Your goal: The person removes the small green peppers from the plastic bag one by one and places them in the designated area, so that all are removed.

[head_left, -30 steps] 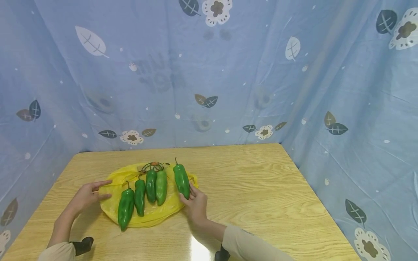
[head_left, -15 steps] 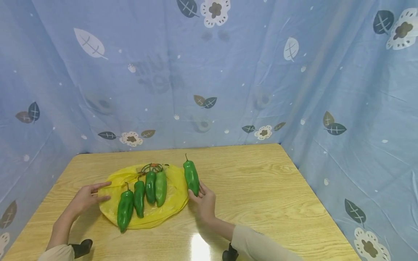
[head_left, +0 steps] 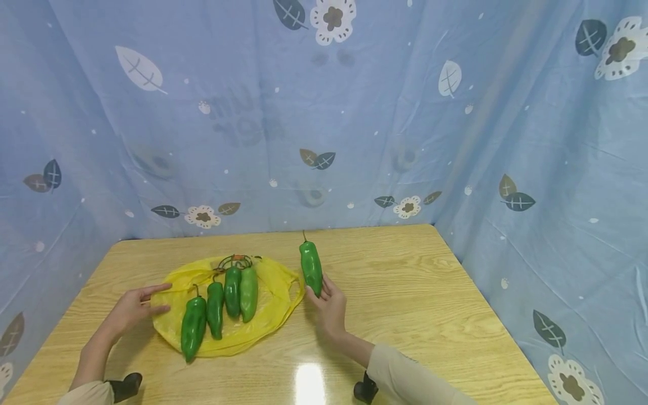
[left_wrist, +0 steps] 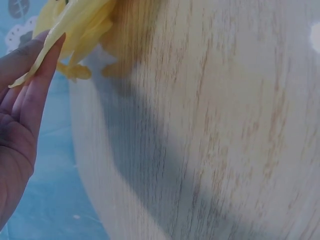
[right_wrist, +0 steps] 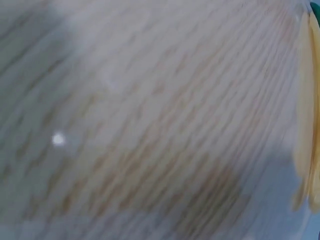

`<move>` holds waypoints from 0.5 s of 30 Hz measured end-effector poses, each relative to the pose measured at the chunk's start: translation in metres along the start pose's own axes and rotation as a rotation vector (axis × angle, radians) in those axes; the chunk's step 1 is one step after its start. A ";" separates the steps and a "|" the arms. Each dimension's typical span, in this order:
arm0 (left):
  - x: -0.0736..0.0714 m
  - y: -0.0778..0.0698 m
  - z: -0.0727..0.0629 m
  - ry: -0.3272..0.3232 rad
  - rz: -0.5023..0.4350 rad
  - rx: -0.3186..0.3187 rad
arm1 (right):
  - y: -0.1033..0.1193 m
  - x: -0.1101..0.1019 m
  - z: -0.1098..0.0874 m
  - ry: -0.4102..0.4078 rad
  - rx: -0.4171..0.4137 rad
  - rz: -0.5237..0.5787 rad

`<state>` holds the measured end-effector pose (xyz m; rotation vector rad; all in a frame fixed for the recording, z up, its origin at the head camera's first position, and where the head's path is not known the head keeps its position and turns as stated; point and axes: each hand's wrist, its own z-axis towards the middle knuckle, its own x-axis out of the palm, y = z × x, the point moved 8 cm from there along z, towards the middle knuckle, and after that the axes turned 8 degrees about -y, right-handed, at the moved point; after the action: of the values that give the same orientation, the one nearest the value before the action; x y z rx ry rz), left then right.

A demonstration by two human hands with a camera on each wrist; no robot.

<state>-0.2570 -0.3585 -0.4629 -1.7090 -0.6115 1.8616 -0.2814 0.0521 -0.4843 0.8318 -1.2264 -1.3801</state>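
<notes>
My left hand (head_left: 129,308) pinches the rim of a yellow plastic bag (head_left: 164,323); in the left wrist view the bag's edge (left_wrist: 57,37) runs between thumb and fingers. On the bag lie several green peppers, among them a large dark one (head_left: 194,326) at the left and a paler one (head_left: 248,295) at the right. Just beyond the bag's right edge, my right hand (head_left: 331,308) grips another green pepper (head_left: 311,267) by its lower end, stem pointing up and away. The right wrist view does not show this hand, only table and a strip of the bag (right_wrist: 306,110).
Everything lies on a wood-grain table (head_left: 405,304) that reaches well to the right of the bag. Blue printed cloth (head_left: 283,112) hangs behind the table and along both sides. An orange-and-dark tie or print (head_left: 238,257) shows at the bag's far edge.
My right hand has carried its pepper to the right and slightly away, from above the bag to beyond its right edge. The left hand has stayed at the bag's rim.
</notes>
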 end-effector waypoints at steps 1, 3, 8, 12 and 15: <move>0.000 0.000 0.000 0.001 0.004 -0.003 | 0.000 -0.001 0.001 -0.004 -0.007 0.006; 0.000 -0.001 0.000 0.003 0.010 -0.007 | -0.001 -0.003 0.004 -0.015 -0.019 0.016; -0.001 -0.001 0.000 0.007 0.027 -0.011 | 0.006 -0.006 0.007 -0.025 -0.027 0.026; 0.000 0.000 0.000 0.013 0.030 -0.018 | 0.018 -0.005 0.008 -0.019 -0.060 0.026; 0.001 0.001 0.000 0.013 0.029 -0.016 | 0.025 -0.004 0.009 -0.027 -0.091 0.010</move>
<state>-0.2575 -0.3586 -0.4637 -1.7478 -0.6013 1.8685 -0.2827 0.0602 -0.4592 0.7451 -1.1773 -1.4327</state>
